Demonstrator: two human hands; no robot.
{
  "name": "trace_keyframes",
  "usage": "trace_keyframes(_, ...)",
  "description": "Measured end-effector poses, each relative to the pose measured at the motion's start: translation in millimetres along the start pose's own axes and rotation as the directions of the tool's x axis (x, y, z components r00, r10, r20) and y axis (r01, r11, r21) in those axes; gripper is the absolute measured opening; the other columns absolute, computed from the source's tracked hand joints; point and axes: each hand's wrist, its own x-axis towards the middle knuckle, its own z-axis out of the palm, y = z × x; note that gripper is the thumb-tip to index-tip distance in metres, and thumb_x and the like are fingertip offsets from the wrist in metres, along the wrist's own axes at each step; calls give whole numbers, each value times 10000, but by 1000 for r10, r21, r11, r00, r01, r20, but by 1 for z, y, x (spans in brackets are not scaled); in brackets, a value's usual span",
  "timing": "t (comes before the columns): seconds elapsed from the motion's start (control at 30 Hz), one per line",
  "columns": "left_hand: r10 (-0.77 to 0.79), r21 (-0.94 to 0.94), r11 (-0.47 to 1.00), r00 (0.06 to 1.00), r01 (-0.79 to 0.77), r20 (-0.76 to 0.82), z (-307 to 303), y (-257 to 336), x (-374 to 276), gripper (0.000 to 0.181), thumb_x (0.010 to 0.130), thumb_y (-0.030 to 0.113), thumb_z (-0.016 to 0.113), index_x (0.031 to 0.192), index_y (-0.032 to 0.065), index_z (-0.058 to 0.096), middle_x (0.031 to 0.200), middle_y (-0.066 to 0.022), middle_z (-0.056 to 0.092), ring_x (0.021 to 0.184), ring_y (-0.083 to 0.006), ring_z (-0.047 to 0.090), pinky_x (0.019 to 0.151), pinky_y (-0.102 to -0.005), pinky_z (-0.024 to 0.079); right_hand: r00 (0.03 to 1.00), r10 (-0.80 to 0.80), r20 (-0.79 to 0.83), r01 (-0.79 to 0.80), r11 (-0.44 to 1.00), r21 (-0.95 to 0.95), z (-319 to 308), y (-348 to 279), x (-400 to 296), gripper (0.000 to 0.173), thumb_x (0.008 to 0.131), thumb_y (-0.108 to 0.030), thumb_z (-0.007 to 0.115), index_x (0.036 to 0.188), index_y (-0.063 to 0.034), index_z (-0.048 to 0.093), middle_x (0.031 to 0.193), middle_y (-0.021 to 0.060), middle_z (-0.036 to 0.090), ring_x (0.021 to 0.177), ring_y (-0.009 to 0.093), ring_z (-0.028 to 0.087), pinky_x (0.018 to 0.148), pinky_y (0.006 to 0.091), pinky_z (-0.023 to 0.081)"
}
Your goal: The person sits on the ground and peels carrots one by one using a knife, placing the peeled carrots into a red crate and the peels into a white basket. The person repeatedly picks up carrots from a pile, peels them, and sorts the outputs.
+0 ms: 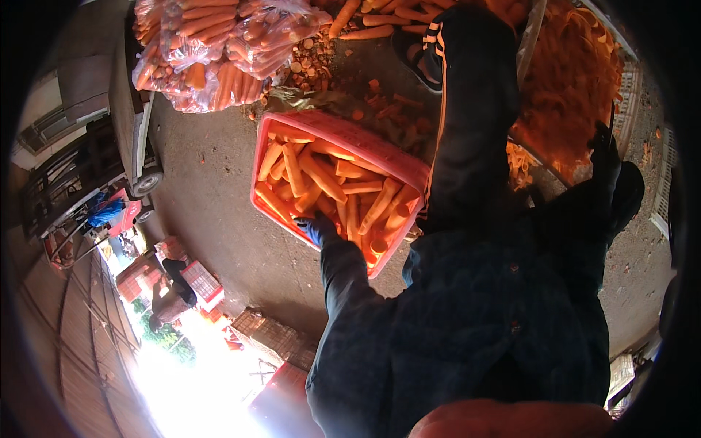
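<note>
My left hand (316, 227), in a blue and dark glove, reaches over the near rim of a pink plastic crate (342, 128). Its fingers touch the peeled carrots (323, 178) that fill the crate; whether they grip one cannot be told. On the other side, my right hand (605, 150), in a dark glove, is beside a large heap of orange carrot peelings (569, 104). A thin dark tool (612, 112) sticks up from that hand, its kind hidden in shadow. Between the two stretches my leg in dark trousers (473, 120) with orange-lit stripes.
Clear plastic bags of carrots (213, 55) are piled at the top left, beside carrot scraps (312, 63). Loose carrots (383, 24) lie at the top. Pale slatted crates (627, 109) stand at the right. A person (175, 295), stacked crates (268, 331) and a vehicle (131, 126) are farther left.
</note>
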Motion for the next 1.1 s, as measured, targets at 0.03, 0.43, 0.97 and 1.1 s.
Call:
trace_keyframes(0.03,2,5,1000,1000,-2,6,-2,2,0,724,992,482,454,1516,13,279,1463,-260,433,1338,-419,428,1099,-464,374,1000,-3,7,3,1000,-13,3,4,-7,401,1052,-227,455,1376,1,518,975,25,615,750,98,568,608,198,423)
trace_keyframes(0.43,761,-951,47,627,-306,-165,-138,398,46,439,1002,164,542,1369,-74,497,1336,-173,580,1184,-272,594,1034,-357,469,893,441,-94,-345,802,488,18,-91,3,332,993,-175,552,1300,-60,603,881,18,640,659,78,560,528,204,423)
trace_keyframes(0.97,954,-112,-74,-103,-991,280,97,651,-179,572,783,397,755,1223,82,572,1129,-211,640,1016,-400,627,813,-489,520,823,559,-100,-464,763,450,23,-102,33,323,998,-213,574,1269,-39,607,764,1,619,619,58,540,540,206,422)
trace_keyframes(1.1,985,-380,51,-18,-924,174,81,641,-133,464,802,411,770,1092,73,638,949,-166,675,861,-385,660,757,-471,530,850,523,-57,-437,763,476,24,-109,34,342,1019,-269,549,1272,-44,599,802,0,612,635,63,543,544,214,432)
